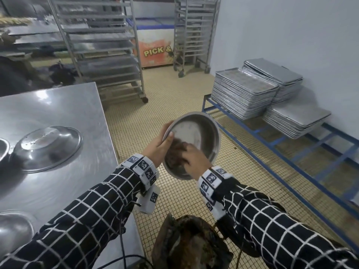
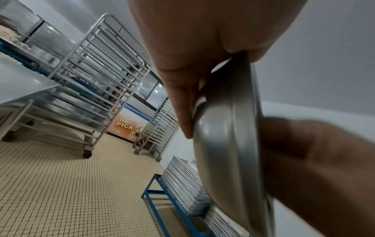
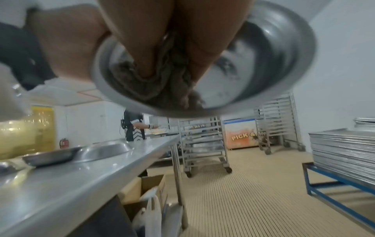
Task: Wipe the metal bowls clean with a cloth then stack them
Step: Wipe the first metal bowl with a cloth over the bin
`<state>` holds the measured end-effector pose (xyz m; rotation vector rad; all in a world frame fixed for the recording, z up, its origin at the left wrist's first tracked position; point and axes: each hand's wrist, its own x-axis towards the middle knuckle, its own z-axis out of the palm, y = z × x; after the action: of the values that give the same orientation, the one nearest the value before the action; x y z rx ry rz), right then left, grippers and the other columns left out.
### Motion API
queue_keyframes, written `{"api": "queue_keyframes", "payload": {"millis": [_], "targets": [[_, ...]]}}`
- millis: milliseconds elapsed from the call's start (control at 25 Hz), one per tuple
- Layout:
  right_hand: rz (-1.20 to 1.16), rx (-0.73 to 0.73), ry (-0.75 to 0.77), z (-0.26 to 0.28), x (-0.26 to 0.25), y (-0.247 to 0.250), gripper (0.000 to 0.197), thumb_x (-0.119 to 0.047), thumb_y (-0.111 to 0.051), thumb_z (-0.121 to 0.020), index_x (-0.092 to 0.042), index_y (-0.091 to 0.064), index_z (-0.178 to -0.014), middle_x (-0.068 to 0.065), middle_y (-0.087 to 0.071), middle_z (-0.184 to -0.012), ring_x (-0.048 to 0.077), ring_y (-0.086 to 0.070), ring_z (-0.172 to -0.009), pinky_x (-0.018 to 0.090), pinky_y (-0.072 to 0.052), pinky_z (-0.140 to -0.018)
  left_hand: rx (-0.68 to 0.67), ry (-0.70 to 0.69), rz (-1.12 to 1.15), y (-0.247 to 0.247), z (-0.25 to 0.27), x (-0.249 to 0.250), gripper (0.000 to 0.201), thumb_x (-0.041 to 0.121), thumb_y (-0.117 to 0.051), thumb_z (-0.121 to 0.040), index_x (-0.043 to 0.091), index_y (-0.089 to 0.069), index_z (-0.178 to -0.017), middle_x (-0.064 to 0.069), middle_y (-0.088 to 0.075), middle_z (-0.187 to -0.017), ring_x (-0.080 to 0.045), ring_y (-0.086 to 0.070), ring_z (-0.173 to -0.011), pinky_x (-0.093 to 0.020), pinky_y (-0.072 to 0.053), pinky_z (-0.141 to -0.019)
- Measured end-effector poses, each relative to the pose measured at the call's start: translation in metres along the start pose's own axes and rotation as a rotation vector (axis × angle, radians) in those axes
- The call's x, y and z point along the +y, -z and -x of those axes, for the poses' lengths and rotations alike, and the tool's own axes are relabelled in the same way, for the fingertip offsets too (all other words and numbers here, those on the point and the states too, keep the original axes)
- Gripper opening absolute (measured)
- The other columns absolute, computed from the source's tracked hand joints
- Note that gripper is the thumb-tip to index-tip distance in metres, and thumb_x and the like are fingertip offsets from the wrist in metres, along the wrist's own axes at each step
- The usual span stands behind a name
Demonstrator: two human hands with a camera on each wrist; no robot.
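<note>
Bowl [image 1: 194,140] is off the table, held in the air over the floor just past the table's [image 1: 58,105] right edge, tilted with its mouth toward the person. Left hand [image 1: 158,146] clamps the left rim, thumb inside, fingers behind. Right hand [image 1: 194,158] is inside the bowl, fingers curled on the brown cloth [image 1: 174,154], pressing it at the lower left wall. Count: one bowl in hand, one cloth; on the table near the left edge, one upturned bowl [image 1: 48,148] plus parts of at least two more.

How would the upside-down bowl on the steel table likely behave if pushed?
The upside-down bowl would probably slide easily, polished metal rim-down on the shiny table. It looks shallow and wide, so tipping seems unlikely. Probably stiff and light.
</note>
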<state>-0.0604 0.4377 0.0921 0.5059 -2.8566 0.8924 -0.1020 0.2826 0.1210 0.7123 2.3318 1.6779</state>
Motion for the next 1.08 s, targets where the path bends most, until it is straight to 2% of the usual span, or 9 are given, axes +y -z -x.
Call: {"api": "queue_keyframes", "payload": {"millis": [160, 240, 400, 480, 600, 720, 880, 1000, 1080], "targets": [[0.089, -0.247, -0.026, 0.015, 0.027, -0.004, 0.031, -0.014, -0.047, -0.097, -0.017, -0.061, -0.124, 0.004, -0.055, -0.133, 0.019, -0.051, -0.12, 0.028, -0.035, -0.109, 0.045, 0.027, -0.073, 0.01, 0.001, -0.001, 0.031, 0.048, -0.031, -0.097, 0.052, -0.033, -0.127, -0.006, -0.059, -0.116, -0.027, -0.066, -0.089, -0.044, -0.059, -0.07], [0.182, -0.28, -0.082, 0.022, 0.035, 0.001, 0.028, -0.017, -0.047, -0.098, -0.014, -0.062, -0.121, 0.006, -0.061, -0.122, 0.019, -0.057, -0.11, 0.021, -0.041, -0.097, 0.072, 0.028, -0.087, 0.012, 0.004, -0.004, 0.03, 0.043, -0.031, -0.098, 0.051, -0.032, -0.127, -0.006, -0.06, -0.11, -0.025, -0.068, -0.077, -0.042, -0.06, -0.062], [-0.249, 0.244, -0.363, 0.031, 0.02, 0.0, 0.027, -0.024, -0.05, -0.097, -0.018, -0.064, -0.12, -0.001, -0.065, -0.115, 0.008, -0.06, -0.098, 0.007, -0.045, -0.076, 0.171, 0.031, 0.011, 0.009, 0.005, -0.003, 0.03, 0.045, -0.029, -0.097, 0.054, -0.026, -0.126, 0.0, -0.057, -0.107, -0.02, -0.067, -0.081, -0.043, -0.06, -0.066], [-0.378, 0.446, -0.304, 0.027, -0.006, -0.01, 0.029, -0.027, -0.049, -0.097, -0.017, -0.063, -0.121, -0.003, -0.066, -0.116, 0.006, -0.06, -0.101, 0.006, -0.048, -0.08, 0.21, -0.006, 0.08, 0.005, 0.004, 0.005, 0.026, 0.045, -0.029, -0.096, 0.055, -0.031, -0.12, -0.001, -0.056, -0.111, -0.012, -0.066, -0.085, -0.037, -0.06, -0.066], [-0.351, 0.537, -0.089, 0.024, -0.036, -0.026, 0.027, -0.022, -0.049, -0.098, -0.012, -0.064, -0.119, -0.001, -0.068, -0.112, 0.003, -0.062, -0.102, 0.017, -0.05, -0.089, 0.228, -0.05, 0.12, 0.001, 0.004, 0.017, 0.026, 0.047, -0.031, -0.093, 0.058, -0.033, -0.117, 0.005, -0.055, -0.113, -0.009, -0.066, -0.088, -0.035, -0.059, -0.066], [-0.383, 0.426, 0.036, 0.023, -0.041, -0.03, 0.027, -0.02, -0.045, -0.099, -0.018, -0.058, -0.123, -0.005, -0.066, -0.109, -0.001, -0.061, -0.097, 0.022, -0.051, -0.084, 0.237, -0.073, 0.137, 0.005, 0.003, 0.02, 0.028, 0.044, -0.032, -0.098, 0.049, -0.036, -0.125, 0.005, -0.056, -0.113, -0.014, -0.066, -0.09, -0.045, -0.058, -0.067], [0.048, 0.058, 0.025, 0.023, -0.006, -0.029, 0.054, -0.052, -0.014, -0.099, -0.032, -0.03, -0.147, -0.005, -0.043, -0.146, 0.015, -0.044, -0.129, 0.034, -0.04, -0.106, 0.228, -0.056, 0.112, 0.013, 0.006, 0.023, 0.03, 0.047, -0.033, -0.097, 0.048, -0.037, -0.126, 0.005, -0.056, -0.112, -0.02, -0.065, -0.092, -0.05, -0.058, -0.068], [0.323, -0.006, -0.07, 0.017, 0.021, -0.019, 0.091, -0.066, 0.02, -0.084, -0.024, -0.03, -0.148, 0.002, -0.038, -0.15, 0.023, -0.03, -0.14, 0.039, -0.02, -0.118, 0.17, -0.02, 0.057, 0.007, 0.011, 0.022, 0.033, 0.058, -0.033, -0.09, 0.056, -0.035, -0.124, 0.004, -0.055, -0.117, -0.027, -0.064, -0.095, -0.05, -0.058, -0.069], [0.26, 0.002, -0.078, 0.013, 0.015, -0.021, 0.092, -0.067, 0.019, -0.083, -0.024, -0.031, -0.148, 0.0, -0.037, -0.151, 0.02, -0.027, -0.141, 0.038, -0.019, -0.118, 0.204, -0.004, 0.088, 0.003, 0.012, 0.02, 0.033, 0.06, -0.033, -0.087, 0.061, -0.034, -0.12, -0.001, -0.053, -0.12, -0.025, -0.06, -0.102, -0.052, -0.057, -0.075]]}}
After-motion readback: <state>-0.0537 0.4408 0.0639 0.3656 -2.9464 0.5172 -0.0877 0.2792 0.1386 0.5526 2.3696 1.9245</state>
